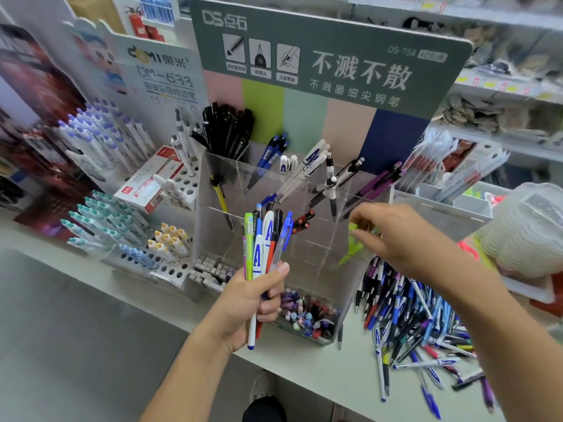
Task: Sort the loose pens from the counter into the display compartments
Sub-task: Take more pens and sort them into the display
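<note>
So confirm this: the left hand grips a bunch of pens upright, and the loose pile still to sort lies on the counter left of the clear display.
One thing is wrong: the loose pile lies right of the clear display, not left, as the head view shows. The left hand does grip a bunch of pens upright.

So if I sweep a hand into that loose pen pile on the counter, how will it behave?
The pen pile would probably scatter: the pens lie crisscrossed and loose. Their round, smooth barrels look apt to roll across the counter, perhaps off its near edge. Each pen seems stiff and light, so single ones should lift easily.
</note>
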### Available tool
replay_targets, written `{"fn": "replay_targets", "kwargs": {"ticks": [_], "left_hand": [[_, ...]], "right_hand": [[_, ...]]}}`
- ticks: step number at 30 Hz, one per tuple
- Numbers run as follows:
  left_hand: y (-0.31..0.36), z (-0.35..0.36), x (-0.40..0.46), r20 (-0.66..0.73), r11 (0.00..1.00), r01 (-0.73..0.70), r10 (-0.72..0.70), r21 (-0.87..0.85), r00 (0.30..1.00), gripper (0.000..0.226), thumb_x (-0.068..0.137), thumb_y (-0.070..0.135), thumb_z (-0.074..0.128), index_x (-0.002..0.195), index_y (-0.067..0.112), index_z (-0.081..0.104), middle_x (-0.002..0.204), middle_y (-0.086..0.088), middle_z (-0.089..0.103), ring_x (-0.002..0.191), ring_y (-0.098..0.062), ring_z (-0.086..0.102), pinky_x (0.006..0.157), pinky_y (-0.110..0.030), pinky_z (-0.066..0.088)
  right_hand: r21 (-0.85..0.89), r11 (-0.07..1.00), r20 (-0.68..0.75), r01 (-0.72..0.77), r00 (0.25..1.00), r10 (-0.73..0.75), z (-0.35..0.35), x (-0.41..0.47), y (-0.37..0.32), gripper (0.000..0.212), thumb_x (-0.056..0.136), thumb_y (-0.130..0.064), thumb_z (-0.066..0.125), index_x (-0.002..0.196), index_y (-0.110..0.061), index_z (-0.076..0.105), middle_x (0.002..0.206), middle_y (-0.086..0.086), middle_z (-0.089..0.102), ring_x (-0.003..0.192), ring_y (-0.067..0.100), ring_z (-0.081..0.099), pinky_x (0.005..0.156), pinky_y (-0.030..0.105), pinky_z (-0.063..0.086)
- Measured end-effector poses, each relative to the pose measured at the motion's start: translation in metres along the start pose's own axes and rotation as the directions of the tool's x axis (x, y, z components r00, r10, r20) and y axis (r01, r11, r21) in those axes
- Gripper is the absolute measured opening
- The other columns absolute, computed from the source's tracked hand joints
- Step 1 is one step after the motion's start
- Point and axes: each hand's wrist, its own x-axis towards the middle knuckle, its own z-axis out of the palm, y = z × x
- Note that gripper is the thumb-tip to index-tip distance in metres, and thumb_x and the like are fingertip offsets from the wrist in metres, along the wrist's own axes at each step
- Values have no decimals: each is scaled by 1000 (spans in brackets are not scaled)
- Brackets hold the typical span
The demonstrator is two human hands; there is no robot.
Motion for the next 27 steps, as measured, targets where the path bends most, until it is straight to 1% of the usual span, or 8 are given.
{"fn": "replay_targets", "kwargs": {"ticks": [4,7,10,13,17,19,23,27], "left_hand": [[6,0,-2,40,999,-21,19,43,999,29,80,24,74,93,11,52,60,0,40,42,-8,32,38,-16,28],[7,2,-6,105,996,-19,10,90,994,30,76,28,80,85,15,55,59,-1,40,41,-9,32,39,-18,28],[2,10,-11,132,994,7,-21,112,991,27,78,30,78,81,17,54,57,0,41,39,-9,32,39,-17,26],[-3,11,-11,52,999,46,-46,-9,998,33,90,33,72,92,13,46,58,0,42,38,-8,34,35,-16,25],[-2,-17,-8,-115,976,11,-37,-218,993,23,85,31,67,91,15,51,60,1,38,36,-5,32,32,-15,24],[0,-34,-9,-141,972,-16,-18,-236,990,26,86,26,74,92,13,52,61,1,35,36,-4,30,31,-14,24],[3,-52,-15,-99,975,-23,1,-221,995,23,81,17,69,101,10,59,62,0,33,38,-4,28,32,-14,23],[5,-55,-19,-46,980,-40,31,-197,998,34,84,14,64,117,8,60,63,-1,36,40,-6,29,34,-15,25]], "right_hand": [[-180,980,28,-80,996,87,-10,-6,-16,34,97,-42,61,125,-23,62,122,-4,61,111,19,58,93,35,48],[260,965,-224,-43,969,104,-13,-11,-48,47,83,-61,63,109,-23,72,97,-8,71,86,9,64,78,31,53],[631,763,-46,-136,976,213,11,0,-69,39,80,-51,75,82,-12,73,64,-3,68,57,11,62,55,32,53],[851,469,100,-236,950,296,29,10,-66,28,90,-21,74,81,5,69,61,10,61,47,14,54,43,24,46],[959,283,-132,12,903,408,19,15,-66,13,97,-10,63,91,0,70,68,10,68,55,16,65,53,21,56],[903,397,-336,164,846,413,13,24,-71,9,98,-8,62,97,-6,71,77,7,73,68,18,72,64,24,60],[545,817,-529,189,833,161,34,59,-86,13,94,-10,69,105,-14,74,92,-3,75,82,10,72,79,29,60],[344,920,-497,187,868,9,62,87,-96,19,92,-5,70,110,-8,75,101,5,76,91,19,69,88,40,57]]}}
